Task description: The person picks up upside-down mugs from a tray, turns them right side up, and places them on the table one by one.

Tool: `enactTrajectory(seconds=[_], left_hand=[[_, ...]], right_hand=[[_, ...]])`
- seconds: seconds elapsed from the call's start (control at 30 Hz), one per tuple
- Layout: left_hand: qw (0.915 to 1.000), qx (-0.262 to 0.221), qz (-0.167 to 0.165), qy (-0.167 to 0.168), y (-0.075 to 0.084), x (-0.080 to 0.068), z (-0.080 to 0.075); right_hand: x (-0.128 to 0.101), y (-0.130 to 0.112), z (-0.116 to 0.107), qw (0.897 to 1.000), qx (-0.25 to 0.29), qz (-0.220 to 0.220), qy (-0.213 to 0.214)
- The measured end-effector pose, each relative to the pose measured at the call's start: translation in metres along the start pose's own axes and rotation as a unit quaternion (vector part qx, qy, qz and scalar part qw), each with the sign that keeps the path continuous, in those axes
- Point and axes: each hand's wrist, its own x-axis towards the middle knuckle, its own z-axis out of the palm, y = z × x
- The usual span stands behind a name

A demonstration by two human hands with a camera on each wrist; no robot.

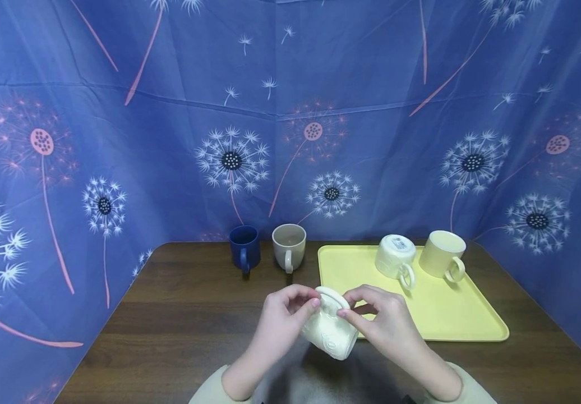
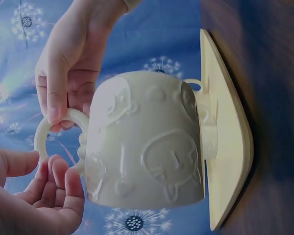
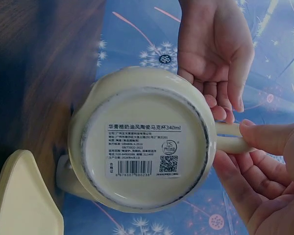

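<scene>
Both hands hold a cream mug (image 1: 330,332) with raised figures on its side, tilted in the air over the front of the wooden table (image 1: 179,314). My right hand (image 1: 346,312) pinches the handle (image 3: 230,137) between thumb and fingers. Curled fingers of my left hand (image 1: 312,303) lie on the mug beside the handle (image 2: 51,128). In the right wrist view the mug's base (image 3: 143,147) with a printed label faces the camera. The left wrist view shows its embossed wall (image 2: 147,147).
A yellow tray (image 1: 447,320) lies at the right with an upside-down white mug (image 1: 395,255) and an upright pale yellow mug (image 1: 442,253). A navy mug (image 1: 244,247) and a beige mug (image 1: 288,246) stand at the table's back. Blue dandelion cloth walls in three sides.
</scene>
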Motion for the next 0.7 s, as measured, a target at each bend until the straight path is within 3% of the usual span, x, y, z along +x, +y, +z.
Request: enactTrajectory(seconds=[0.17,0.27,0.33,0.5,0.7], left_hand=[[0.9951,-0.075,-0.06,-0.022,0.0,0.002,0.002],[0.9817,-0.157,-0.104,-0.026,0.0,0.003,0.005],[0.9665,-0.218,-0.132,-0.028,0.0,0.004,0.007],[0.9193,-0.345,-0.185,-0.042,0.0,0.008,0.011],[0.8687,-0.434,-0.233,-0.052,0.0,0.011,0.014]], right_hand=[[-0.001,0.004,0.005,0.998,-0.015,-0.05,0.029],[-0.001,0.006,0.008,0.995,-0.034,-0.076,0.047],[-0.001,0.006,0.01,0.994,-0.048,-0.085,0.056],[-0.002,0.005,0.012,0.991,-0.068,-0.091,0.067],[-0.003,0.008,0.015,0.987,-0.079,-0.114,0.082]])
